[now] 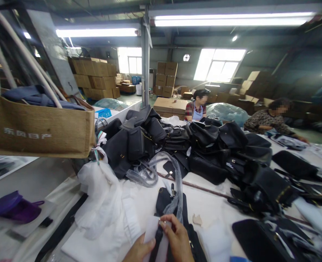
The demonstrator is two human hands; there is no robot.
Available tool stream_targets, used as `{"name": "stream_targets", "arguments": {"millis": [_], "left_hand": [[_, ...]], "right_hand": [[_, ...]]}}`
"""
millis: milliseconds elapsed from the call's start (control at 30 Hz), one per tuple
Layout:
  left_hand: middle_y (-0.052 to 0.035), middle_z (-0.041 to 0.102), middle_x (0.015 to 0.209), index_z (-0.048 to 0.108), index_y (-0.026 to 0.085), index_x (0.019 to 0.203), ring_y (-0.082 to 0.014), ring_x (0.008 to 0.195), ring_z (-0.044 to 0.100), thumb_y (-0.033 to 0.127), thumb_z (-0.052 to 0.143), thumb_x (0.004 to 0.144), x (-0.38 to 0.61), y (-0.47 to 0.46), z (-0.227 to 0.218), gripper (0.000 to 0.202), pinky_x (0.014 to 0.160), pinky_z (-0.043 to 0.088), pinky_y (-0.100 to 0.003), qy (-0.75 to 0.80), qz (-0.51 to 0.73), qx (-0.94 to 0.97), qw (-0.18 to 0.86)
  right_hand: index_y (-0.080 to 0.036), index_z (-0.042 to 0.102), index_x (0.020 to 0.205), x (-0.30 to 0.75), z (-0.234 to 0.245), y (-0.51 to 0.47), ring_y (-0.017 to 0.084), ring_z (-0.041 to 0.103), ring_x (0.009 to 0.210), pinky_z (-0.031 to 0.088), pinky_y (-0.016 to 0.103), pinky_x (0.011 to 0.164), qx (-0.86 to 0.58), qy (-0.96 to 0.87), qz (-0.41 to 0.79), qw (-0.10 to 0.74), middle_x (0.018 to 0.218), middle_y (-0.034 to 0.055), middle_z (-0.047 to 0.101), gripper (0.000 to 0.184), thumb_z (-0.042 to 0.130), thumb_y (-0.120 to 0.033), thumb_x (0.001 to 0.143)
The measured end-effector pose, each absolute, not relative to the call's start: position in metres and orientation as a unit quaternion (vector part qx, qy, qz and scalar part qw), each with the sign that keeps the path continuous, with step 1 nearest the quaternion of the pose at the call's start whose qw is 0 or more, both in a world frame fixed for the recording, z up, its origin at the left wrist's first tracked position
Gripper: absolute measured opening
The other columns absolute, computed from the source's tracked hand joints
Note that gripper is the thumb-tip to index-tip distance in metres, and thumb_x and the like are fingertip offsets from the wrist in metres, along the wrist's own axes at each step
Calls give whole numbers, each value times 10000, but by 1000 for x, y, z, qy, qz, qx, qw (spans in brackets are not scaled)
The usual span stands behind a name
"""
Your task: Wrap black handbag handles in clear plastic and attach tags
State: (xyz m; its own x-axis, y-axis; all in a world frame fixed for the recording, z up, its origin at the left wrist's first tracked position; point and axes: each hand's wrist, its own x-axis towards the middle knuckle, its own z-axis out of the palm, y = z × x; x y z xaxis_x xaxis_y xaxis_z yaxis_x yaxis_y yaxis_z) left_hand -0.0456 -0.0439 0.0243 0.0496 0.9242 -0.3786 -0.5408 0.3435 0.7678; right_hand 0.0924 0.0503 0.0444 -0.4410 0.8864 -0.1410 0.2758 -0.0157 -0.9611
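At the bottom centre, my left hand (139, 250) is closed on a translucent white wrapping sheet (151, 228), its thumb lying on the near part. A narrow black strap (159, 236) runs along this sheet. My right hand (178, 240) pinches the strap's upper end near a small metal fitting (160, 220); the exact grip is partly hidden by the fingers. Just beyond both hands lies a black bag (163, 200) on the white table (204, 198). Over that bag loops a long strap wrapped in clear plastic (179, 182).
Black bags (207, 165) are heaped across the table. White wrapping sheets (108, 222) lie at left, below a hanging tan bag (40, 127). A purple container (15, 207) is far left. Two people (195, 109) work across the table. Another black bag (253, 236) lies right.
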Motion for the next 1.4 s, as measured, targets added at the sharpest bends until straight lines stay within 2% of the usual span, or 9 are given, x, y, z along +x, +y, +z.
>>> {"name": "stream_targets", "arguments": {"millis": [167,333,567,733,833,1000,1233,1400], "left_hand": [[-128,731,1015,682,159,1115,-363,1099,591,564,728,672,-51,-44,29,602,952,456,-494,455,513,225,692],[-116,739,1001,679,151,1117,-339,1136,577,527,704,724,-55,-44,24,544,1002,420,-473,456,509,261,682],[-117,751,941,705,146,1056,-335,981,656,493,770,657,-49,-42,34,533,896,488,-448,423,518,193,718],[-128,749,897,716,118,1015,-307,817,691,474,805,606,-50,-38,49,550,762,524,-404,391,503,177,750],[-126,748,877,725,114,983,-289,771,694,472,819,585,-53,-35,51,544,734,524,-385,372,484,182,771],[-127,747,848,719,113,1000,-295,767,697,500,804,602,-53,-34,47,562,753,526,-403,376,487,188,766],[-116,741,907,709,127,1030,-293,931,673,550,675,746,-53,-40,31,511,949,452,-446,381,467,271,750],[-121,736,909,711,124,1026,-305,927,667,534,710,716,-52,-39,44,514,901,480,-443,377,472,262,753]], "right_hand": [[-220,661,876,95,49,49,172,545,660,399,236,619,-446,-664,535,272,769,-3,671,234,558,-428,847],[-223,647,878,95,45,48,169,551,677,395,231,634,-439,-670,533,273,778,-13,664,198,561,-399,851],[-213,647,861,95,44,51,164,522,658,390,233,612,-443,-647,559,270,777,-12,660,199,577,-397,834],[-191,630,900,99,44,51,184,561,733,413,243,652,-430,-630,585,277,826,9,670,217,603,-390,816],[-185,627,914,100,43,51,189,574,735,421,250,649,-426,-624,592,279,826,18,673,232,609,-392,812],[-187,633,907,100,41,51,194,587,742,431,251,658,-433,-623,589,279,823,21,683,240,608,-406,811],[-196,649,923,101,39,49,202,609,753,436,252,669,-444,-635,570,272,848,26,699,247,596,-413,820],[-200,650,903,101,42,50,186,600,715,423,238,625,-448,-642,562,267,814,12,694,216,581,-391,832]]}}
